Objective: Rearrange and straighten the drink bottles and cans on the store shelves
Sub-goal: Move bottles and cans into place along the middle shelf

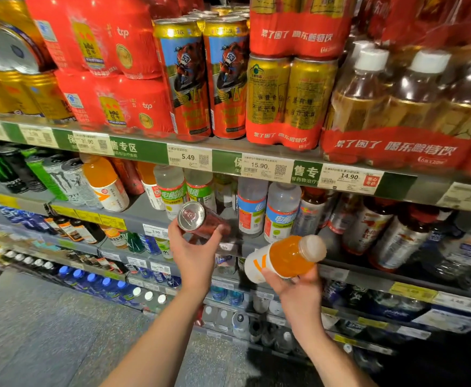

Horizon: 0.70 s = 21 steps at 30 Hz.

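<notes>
My left hand (194, 254) grips a dark red can (201, 219), tilted so its silver top faces me, in front of the middle shelf (142, 208). My right hand (295, 289) holds an orange drink bottle (284, 258) lying on its side, white cap pointing right, just below that shelf's clear electrolyte bottles (280, 210). Another orange bottle (104, 182) of the same kind stands tilted at the left of that shelf, beside a red can (128, 175).
The top shelf (150, 146) carries red multipacks, tall motorbike cans (184, 76), gold cans and shrink-wrapped brown bottles (402, 107). Black and green energy cans (13, 171) stand at the middle shelf's left, dark red-label bottles (368, 227) at its right. Lower shelves hold blue bottles; grey floor lies at lower left.
</notes>
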{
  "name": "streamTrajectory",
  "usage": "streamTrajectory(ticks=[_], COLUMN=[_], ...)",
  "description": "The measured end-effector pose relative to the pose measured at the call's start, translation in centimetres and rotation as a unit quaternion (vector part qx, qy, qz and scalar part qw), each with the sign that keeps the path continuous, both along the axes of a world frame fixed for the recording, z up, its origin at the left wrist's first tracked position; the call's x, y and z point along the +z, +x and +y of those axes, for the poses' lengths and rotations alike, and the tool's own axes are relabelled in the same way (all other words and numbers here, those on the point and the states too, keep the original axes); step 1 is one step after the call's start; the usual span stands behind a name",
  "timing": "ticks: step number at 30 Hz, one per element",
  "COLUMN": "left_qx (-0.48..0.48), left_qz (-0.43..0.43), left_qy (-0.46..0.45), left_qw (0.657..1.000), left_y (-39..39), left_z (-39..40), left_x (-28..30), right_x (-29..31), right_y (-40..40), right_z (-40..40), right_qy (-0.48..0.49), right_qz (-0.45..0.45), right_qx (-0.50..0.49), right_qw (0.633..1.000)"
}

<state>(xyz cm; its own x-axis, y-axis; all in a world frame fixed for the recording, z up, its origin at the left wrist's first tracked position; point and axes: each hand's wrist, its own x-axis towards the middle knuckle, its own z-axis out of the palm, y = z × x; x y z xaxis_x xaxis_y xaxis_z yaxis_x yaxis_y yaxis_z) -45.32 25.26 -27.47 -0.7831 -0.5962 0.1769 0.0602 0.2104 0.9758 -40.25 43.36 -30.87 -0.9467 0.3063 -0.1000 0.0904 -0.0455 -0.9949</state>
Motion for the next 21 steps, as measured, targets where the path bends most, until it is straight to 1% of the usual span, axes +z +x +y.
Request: streamTrajectory(ticks=[3,9,12,13,16,18,21], left_qx=[0.021,0.051,0.054,0.050,0.017,-0.007,-0.047], left_qz=[-0.012,-0.019,-0.008,-0.003,0.021,0.027,0.026], left_qy=[0.014,0.053,0.069,0.079,0.104,0.112,0.108], left_qw=[1.000,0.997,0.996,0.996,0.994,0.993,0.993], left_y=[1.3,2.3,2.1,1.9,1.5,1.0,0.3], left_z=[-1.7,-7.9,-11.6,-13.0,-17.5,-21.3,-26.7], left_x=[0.5,1.2,1.6,1.7,2.3,2.2,2.5], right_x=[0.0,0.1,0.8,1.0,2.2,2.6,4.3], right_y=[-0.6,-0.9,-1.3,-1.5,-2.6,-3.4,-4.5], right_z=[-2.0,-7.4,-11.3,-12.6,-17.2,-20.6,-26.1], right_qy=[-0.020,-0.018,0.044,0.058,0.043,0.045,0.042], right_qz=[0.002,0.006,0.018,0.024,0.041,0.070,0.086], right_qx=[0.014,0.033,0.040,0.039,0.027,0.017,-0.012], right_qw=[1.000,0.999,0.998,0.997,0.998,0.996,0.995])
